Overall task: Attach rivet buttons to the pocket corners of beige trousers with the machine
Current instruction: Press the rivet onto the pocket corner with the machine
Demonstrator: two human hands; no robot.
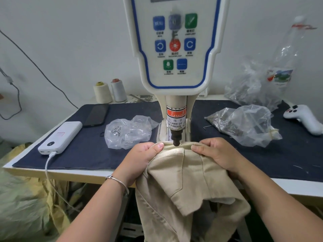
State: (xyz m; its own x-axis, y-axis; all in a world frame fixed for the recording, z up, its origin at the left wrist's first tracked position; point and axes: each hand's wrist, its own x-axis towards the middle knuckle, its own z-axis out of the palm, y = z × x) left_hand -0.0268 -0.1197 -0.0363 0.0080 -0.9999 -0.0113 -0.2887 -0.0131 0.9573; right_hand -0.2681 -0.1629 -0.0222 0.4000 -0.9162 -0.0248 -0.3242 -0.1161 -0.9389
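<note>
At nine o'clock from the punch, a white power bank (60, 137) with a plugged-in cable lies on the dark blue cloth covering the bench (83, 154), a black phone (97, 115) just behind it, and two thread cones (110, 92) stand at the back near the wall. Closer in, a crumpled clear plastic bag holding small silver rivet buttons (126, 132) sits at about ten o'clock of the left hand (141, 159). The white and blue riveting machine (176, 49) rises at twelve o'clock, its black punch tip (176, 141) poised right at the top edge of the beige cotton trousers (183, 180), whose body hangs off the front of the bench toward six o'clock. The risk, as I judge it, is twofold: both thumbs lie close either side of the punch, so a slip could catch a finger, and loose or skewed fabric could set the rivet off the pocket corner. The left hand is curled, thumb on top, pinching the trouser edge at nine o'clock of the punch; the right hand (215, 154) at three o'clock grips the same edge, thumb pressed flat along the seam, fingers folded under the cloth. Farther right lie another clear bag of dark hardware (244, 124) and a white controller-like handle (304, 117).
</note>
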